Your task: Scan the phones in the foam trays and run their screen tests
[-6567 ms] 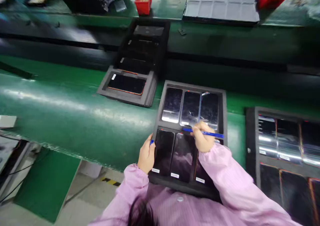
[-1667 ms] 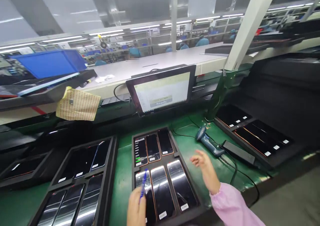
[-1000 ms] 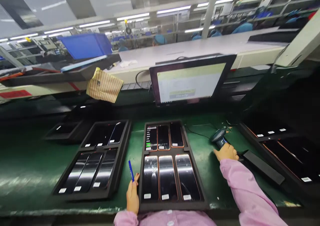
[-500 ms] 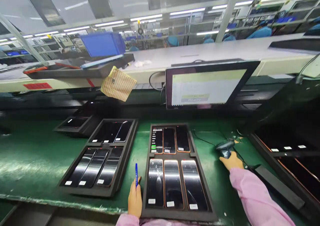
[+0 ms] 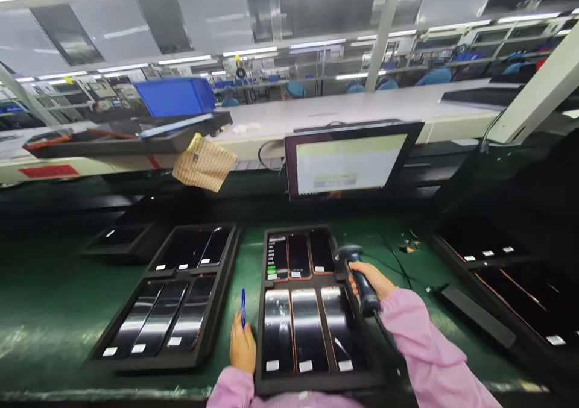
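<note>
Pen [image 5: 243, 307] and scanner [image 5: 367, 298] in hands [image 5: 243, 349], monitor [image 5: 350, 160] writing blurry

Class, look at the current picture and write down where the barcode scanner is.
In the head view, the scanner is right of centre, gripped in the right hand, its head by the upper right edge of the middle phone tray.

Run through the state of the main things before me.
Wide black monitor: on, pale page showing.
Dark handheld scanner: gripped in right hand.
Slim blue pen: near upright, in left hand.
Black foam middle tray: six phones seated.
Its far-left orange-edged phone: on, text showing.
Yellowish dotted sheet: creased.
</note>
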